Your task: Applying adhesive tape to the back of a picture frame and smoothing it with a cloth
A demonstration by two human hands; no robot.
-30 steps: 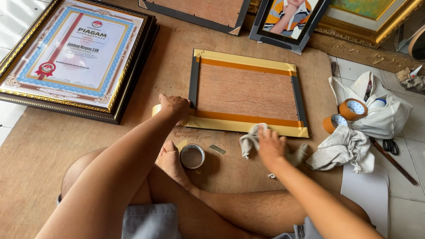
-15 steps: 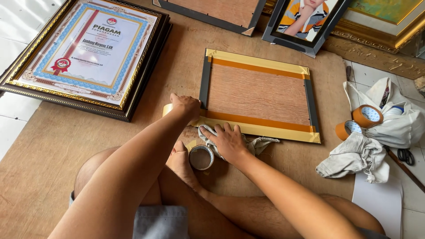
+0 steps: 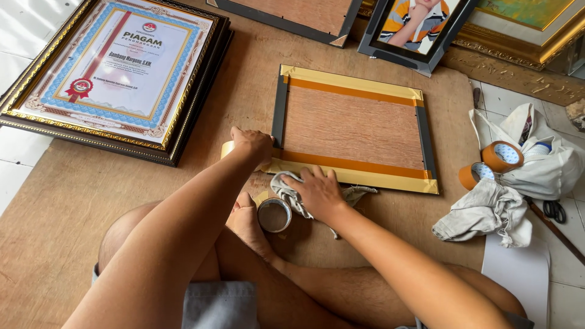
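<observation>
Gripping a tape roll at the taped picture frame's near corner, the left hand is curled shut around it. Just beside it, the right hand presses a grey rag flat, fingers spread, a small tin beneath.

A picture-framing workshop, worked on the floor. Told by a brown board spread over white tiles, a frame lying face down with taped edges, a gilt-framed certificate, more frames stacked along the top, tape rolls, rags and scissors.
</observation>
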